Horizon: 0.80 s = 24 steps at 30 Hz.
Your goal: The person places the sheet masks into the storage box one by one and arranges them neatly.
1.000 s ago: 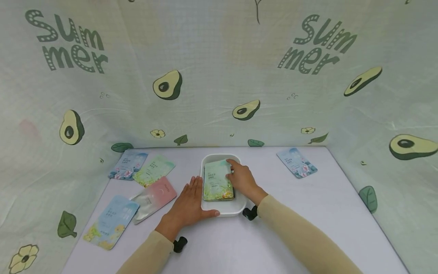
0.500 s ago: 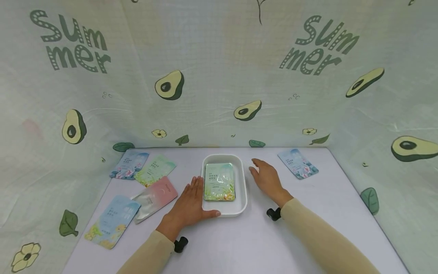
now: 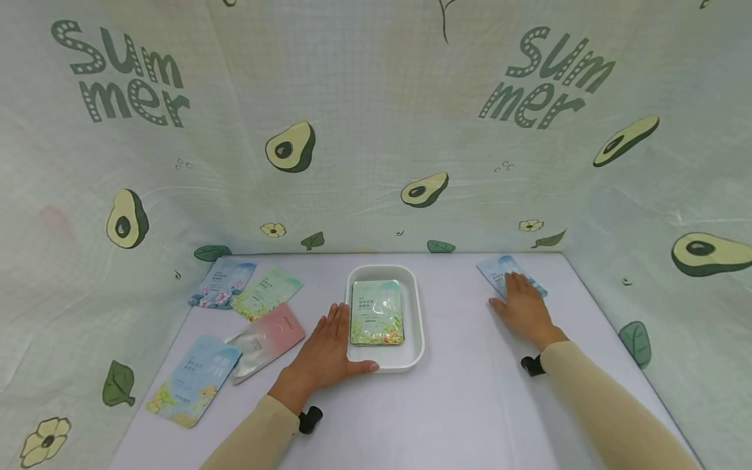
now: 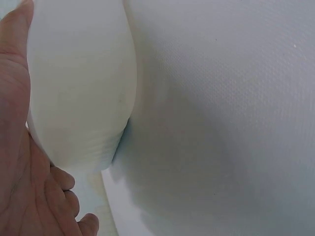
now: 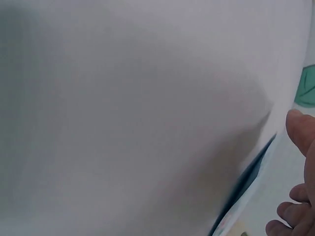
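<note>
A white tray (image 3: 420,326) stands mid-table, holding a small stack of green sheet mask packets (image 3: 377,313). Along its left side lie the straight fingers of my left hand (image 3: 323,352), with the thumb spread to the front rim. The left wrist view shows that hand against the outer wall of the tray (image 4: 83,83). At the right, my right hand (image 3: 525,310) reaches over a blue sheet mask packet (image 3: 496,269), covering its lower part. In the right wrist view, thumb and fingers are apart beside the edge of the packet (image 5: 246,182), not closed round it.
On the left lie a blue floral packet (image 3: 220,284), a green packet (image 3: 267,290), a pink and silver packet (image 3: 269,341) and a larger blue-yellow packet (image 3: 195,378). A printed cloth (image 3: 364,130) rises behind the table and along both sides.
My right hand has left the packets in the tray and moved right to the blue packet. The left hand has stayed against the tray.
</note>
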Available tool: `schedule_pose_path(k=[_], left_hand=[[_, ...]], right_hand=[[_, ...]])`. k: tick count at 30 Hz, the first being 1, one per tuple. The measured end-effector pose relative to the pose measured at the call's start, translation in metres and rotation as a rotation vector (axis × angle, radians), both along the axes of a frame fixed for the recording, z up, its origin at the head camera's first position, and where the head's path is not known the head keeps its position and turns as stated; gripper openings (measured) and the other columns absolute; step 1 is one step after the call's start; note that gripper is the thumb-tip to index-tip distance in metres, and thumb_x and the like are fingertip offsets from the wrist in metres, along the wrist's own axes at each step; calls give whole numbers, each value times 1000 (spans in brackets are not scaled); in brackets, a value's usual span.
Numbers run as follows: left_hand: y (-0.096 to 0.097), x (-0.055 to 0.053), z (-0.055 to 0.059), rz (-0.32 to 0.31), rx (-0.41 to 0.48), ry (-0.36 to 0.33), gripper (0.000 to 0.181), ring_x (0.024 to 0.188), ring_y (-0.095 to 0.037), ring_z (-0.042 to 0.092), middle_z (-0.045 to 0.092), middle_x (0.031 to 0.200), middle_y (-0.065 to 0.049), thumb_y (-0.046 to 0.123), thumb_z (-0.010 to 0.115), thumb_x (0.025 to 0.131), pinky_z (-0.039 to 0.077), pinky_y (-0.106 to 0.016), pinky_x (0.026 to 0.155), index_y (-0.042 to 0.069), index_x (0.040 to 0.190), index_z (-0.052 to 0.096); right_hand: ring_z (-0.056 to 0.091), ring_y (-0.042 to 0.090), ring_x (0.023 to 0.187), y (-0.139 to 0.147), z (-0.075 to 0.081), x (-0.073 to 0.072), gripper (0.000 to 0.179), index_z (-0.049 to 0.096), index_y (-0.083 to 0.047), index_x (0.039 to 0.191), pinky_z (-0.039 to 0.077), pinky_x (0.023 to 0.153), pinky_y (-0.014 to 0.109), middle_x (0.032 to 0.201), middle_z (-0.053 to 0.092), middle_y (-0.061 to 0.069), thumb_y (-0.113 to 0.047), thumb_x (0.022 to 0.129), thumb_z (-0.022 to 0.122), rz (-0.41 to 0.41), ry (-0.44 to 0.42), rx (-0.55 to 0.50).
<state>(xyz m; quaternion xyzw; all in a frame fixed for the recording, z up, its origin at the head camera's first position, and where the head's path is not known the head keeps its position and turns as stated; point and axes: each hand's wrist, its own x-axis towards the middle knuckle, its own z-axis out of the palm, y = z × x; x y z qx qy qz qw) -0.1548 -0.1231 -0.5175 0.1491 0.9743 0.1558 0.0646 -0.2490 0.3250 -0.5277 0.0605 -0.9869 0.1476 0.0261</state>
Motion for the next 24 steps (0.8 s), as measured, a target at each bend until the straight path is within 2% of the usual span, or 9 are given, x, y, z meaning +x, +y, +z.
schedule_pose_path(k=[6,14,19,24], left_hand=[[0,0,0,-1,-12,-2,139,165,-33,7,12,177,-18,90,62,79,17,-50,133,-1,168,7],[0,0,2,1,-6,-7,139,165,-33,7,13,177,-18,90,63,79,16,-51,133,-1,168,8],[0,0,2,1,0,-11,139,165,-33,7,13,177,-18,90,63,79,16,-50,133,-1,168,8],[0,0,2,1,8,-11,139,165,-34,7,13,177,-19,89,65,79,16,-50,133,-2,168,8]], right_hand=[[11,63,152,24,-3,4,94,15,18,159,10,119,82,164,13,45,-46,106,60,-49,-91,31],[3,64,153,29,-7,10,102,13,19,158,0,118,82,164,9,45,-61,107,48,-79,-209,28],[1,62,155,23,-13,12,101,17,19,158,-1,118,83,165,11,43,-64,107,43,-46,-206,55],[6,61,155,8,-19,18,97,23,17,158,3,118,83,166,16,41,-64,108,41,13,-171,76]])
